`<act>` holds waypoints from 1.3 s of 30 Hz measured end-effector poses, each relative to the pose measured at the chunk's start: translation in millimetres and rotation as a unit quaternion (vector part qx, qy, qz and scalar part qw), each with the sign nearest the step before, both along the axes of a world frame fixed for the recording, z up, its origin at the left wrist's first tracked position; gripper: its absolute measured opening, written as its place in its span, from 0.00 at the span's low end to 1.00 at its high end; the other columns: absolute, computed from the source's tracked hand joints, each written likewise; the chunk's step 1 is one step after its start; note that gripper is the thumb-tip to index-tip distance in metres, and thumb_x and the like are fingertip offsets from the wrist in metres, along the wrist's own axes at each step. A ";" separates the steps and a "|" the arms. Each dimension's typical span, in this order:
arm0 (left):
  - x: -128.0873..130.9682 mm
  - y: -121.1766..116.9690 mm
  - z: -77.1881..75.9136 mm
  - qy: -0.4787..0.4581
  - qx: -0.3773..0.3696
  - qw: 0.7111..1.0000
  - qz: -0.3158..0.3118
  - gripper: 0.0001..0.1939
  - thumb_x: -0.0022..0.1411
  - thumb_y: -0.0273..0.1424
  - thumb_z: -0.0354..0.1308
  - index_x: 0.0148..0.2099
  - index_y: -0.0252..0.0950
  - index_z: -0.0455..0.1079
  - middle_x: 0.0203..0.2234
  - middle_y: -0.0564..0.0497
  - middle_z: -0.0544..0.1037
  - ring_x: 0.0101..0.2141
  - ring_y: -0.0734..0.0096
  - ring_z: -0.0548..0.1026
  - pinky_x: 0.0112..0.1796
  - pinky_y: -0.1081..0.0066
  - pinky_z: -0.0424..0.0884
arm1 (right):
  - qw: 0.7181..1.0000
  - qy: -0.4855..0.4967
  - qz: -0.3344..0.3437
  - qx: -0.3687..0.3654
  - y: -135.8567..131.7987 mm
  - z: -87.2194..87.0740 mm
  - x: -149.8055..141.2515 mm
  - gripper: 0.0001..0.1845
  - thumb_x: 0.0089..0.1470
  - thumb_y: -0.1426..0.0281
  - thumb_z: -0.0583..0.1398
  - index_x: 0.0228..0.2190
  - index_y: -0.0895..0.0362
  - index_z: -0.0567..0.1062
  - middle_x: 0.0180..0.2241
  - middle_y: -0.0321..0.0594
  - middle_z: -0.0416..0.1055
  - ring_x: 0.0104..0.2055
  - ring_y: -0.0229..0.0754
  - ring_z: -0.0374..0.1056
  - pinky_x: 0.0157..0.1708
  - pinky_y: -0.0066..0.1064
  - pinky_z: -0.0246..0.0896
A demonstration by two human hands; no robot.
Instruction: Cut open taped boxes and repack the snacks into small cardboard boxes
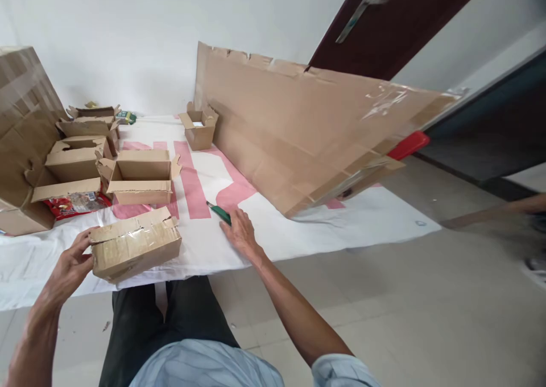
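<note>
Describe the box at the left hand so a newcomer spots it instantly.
Find the table covered by a white cloth with pink markings, then go to its near edge on the left. There the left hand touches the end of a small brown cardboard box. Unlike the open-mouthed boxes behind it, this one shows no opening from here and has shiny tape on it.

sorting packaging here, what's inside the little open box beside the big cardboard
A white patch shows inside the little box, though I can't tell what it is. The bottom and anything lower are covered by its front side.
</note>
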State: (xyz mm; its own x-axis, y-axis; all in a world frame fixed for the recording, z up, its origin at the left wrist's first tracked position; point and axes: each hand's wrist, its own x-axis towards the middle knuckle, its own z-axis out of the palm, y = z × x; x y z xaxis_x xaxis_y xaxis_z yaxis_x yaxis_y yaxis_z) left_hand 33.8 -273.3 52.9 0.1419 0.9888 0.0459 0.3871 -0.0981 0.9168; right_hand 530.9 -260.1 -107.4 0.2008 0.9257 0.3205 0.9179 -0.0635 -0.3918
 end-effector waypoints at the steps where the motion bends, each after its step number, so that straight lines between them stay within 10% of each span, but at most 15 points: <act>1: 0.0 1.1 0.4 0.001 0.005 1.000 0.005 0.28 0.51 0.54 0.80 0.47 0.41 0.88 0.66 0.37 0.77 0.68 0.35 0.73 0.54 0.58 0.85 | 1.000 -0.002 -0.009 -0.008 -0.2 -3.1 3.2 0.13 0.67 0.65 0.61 0.51 0.54 0.77 0.52 0.56 0.75 0.53 0.62 0.68 0.54 0.52 0.68; 9: -3.1 0.8 -5.9 -0.028 0.012 0.999 0.025 0.27 0.51 0.51 0.81 0.47 0.41 0.87 0.70 0.39 0.74 0.69 0.37 0.72 0.52 0.62 0.84 | 0.991 0.124 -0.017 0.045 -1.4 6.2 -2.2 0.09 0.68 0.63 0.58 0.41 0.53 0.76 0.43 0.52 0.77 0.48 0.57 0.71 0.50 0.49 0.70; 16: 2.2 -13.5 -9.5 -0.046 -0.001 0.999 -0.017 0.25 0.56 0.42 0.80 0.54 0.40 0.87 0.71 0.37 0.73 0.71 0.41 0.71 0.54 0.64 0.82 | 0.850 0.508 0.140 0.012 -22.2 73.0 -59.0 0.31 0.68 0.37 0.60 0.32 0.50 0.76 0.21 0.33 0.66 0.22 0.43 0.61 0.25 0.37 0.60; 24: 3.5 -17.4 -20.8 -0.068 0.020 0.997 -0.010 0.22 0.54 0.33 0.77 0.53 0.42 0.89 0.67 0.40 0.75 0.70 0.41 0.72 0.47 0.67 0.84 | 0.852 0.364 0.373 -0.037 -15.6 168.2 -143.2 0.20 0.67 0.48 0.65 0.37 0.51 0.85 0.30 0.37 0.78 0.31 0.43 0.68 0.33 0.37 0.66; 39: 2.8 -17.5 -29.0 -0.068 0.036 0.996 -0.042 0.22 0.57 0.30 0.73 0.55 0.44 0.88 0.67 0.43 0.74 0.70 0.44 0.71 0.46 0.68 0.85 | 0.840 0.219 0.496 -0.029 23.2 201.4 -183.0 0.09 0.67 0.64 0.65 0.38 0.53 0.86 0.35 0.39 0.83 0.37 0.43 0.75 0.41 0.37 0.64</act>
